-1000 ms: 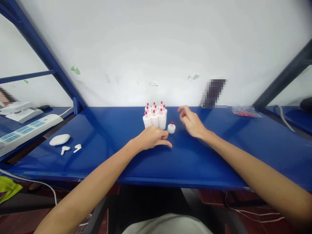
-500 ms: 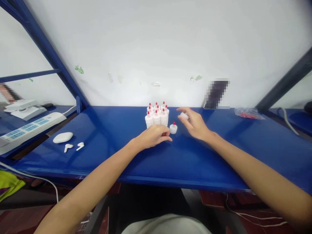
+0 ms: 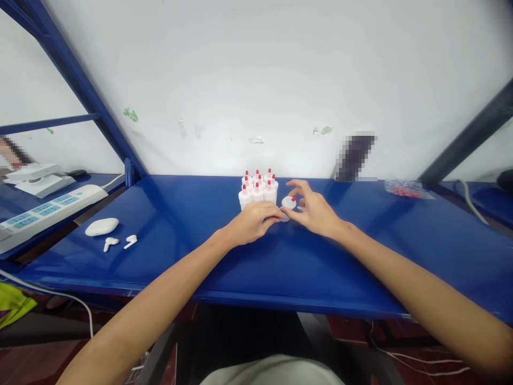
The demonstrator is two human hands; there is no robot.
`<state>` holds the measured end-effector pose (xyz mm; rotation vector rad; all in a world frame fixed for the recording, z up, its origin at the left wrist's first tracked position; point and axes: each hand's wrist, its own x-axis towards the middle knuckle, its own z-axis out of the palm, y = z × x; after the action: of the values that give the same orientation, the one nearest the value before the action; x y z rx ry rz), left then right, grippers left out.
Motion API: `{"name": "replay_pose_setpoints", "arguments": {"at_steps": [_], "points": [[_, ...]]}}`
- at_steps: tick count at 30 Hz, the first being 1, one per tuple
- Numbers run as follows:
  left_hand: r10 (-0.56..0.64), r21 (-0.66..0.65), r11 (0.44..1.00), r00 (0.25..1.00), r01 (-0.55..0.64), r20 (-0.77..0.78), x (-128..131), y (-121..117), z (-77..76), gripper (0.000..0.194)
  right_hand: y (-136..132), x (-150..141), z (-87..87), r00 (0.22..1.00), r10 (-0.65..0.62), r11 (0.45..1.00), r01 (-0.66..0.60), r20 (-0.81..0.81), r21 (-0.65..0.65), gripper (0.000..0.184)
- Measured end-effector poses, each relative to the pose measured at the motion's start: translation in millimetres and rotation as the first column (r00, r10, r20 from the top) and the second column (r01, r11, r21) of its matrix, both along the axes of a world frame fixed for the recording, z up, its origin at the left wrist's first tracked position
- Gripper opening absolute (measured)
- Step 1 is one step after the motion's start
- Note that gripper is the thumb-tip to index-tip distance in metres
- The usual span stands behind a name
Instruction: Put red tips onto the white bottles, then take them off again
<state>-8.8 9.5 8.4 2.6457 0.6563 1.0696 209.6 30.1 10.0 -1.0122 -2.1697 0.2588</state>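
Several white squeeze bottles [image 3: 257,195] with red-tipped nozzles stand upright in a tight group just beyond my left hand [image 3: 254,222]. The left fingers are closed in a pinch, by a pale piece [image 3: 284,217] that they partly hide; what they hold is unclear. To the right of the group, a round white bottle top [image 3: 288,202] with a red tip tilts toward my right hand [image 3: 316,211]. My right thumb and fingers curve around this top, the thumb at its lower edge. Another white bit shows inside the right palm, mostly hidden.
On the blue table [image 3: 192,251] lie a white earbud case [image 3: 101,227] and two earbuds [image 3: 130,241] at the left. A power strip [image 3: 56,214] runs along the left side. At the back right are a blurred dark phone-like object [image 3: 355,156] and a plastic bag [image 3: 407,190] with red pieces.
My right hand has come slightly left and down to the red-tipped top, which stood upright and now leans right. My left fingers have moved closer to it; the red in them no longer shows.
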Motion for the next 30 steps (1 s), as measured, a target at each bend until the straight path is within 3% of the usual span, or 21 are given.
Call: {"name": "replay_pose_setpoints", "arguments": {"at_steps": [5,14,16,19,22,26,30], "points": [[0.066,0.032,0.997,0.998,-0.065,-0.008,-2.4,-1.2,2.8,0.016,6.8,0.6,-3.7,1.0,-0.002,1.0,0.002,-0.016,-0.007,0.028],[0.078,0.085,0.993,0.997,-0.078,0.001,-4.7,3.3,-0.6,0.013,9.1,-0.5,-6.4,0.997,0.029,0.999,-0.03,0.067,0.013,0.034],[0.078,0.096,0.992,0.997,-0.079,0.011,-4.6,3.3,0.6,0.012,7.4,0.8,-5.6,1.0,0.001,1.0,-0.001,0.002,0.017,0.038],[0.075,0.108,0.991,0.996,-0.08,0.055,-2.3,1.0,2.3,0.014,0.2,2.1,-2.1,0.974,-0.038,0.999,0.038,-0.222,0.0,0.033],[0.054,0.108,0.992,0.993,-0.065,0.101,3.3,-4.5,2.4,0.012,-12.2,-2.5,0.3,0.919,0.048,0.997,-0.069,-0.391,-0.039,0.029],[0.047,0.102,0.992,0.976,-0.07,0.212,11.5,-13.3,1.9,0.011,-27.9,-17.6,-2.2,0.861,0.189,0.946,-0.288,-0.473,-0.146,0.029],[0.069,0.069,0.993,0.957,-0.092,0.281,15.1,-18.7,3.4,0.014,-33.1,-26.7,-5.7,0.821,0.195,0.906,-0.361,-0.536,-0.223,0.031]]}}
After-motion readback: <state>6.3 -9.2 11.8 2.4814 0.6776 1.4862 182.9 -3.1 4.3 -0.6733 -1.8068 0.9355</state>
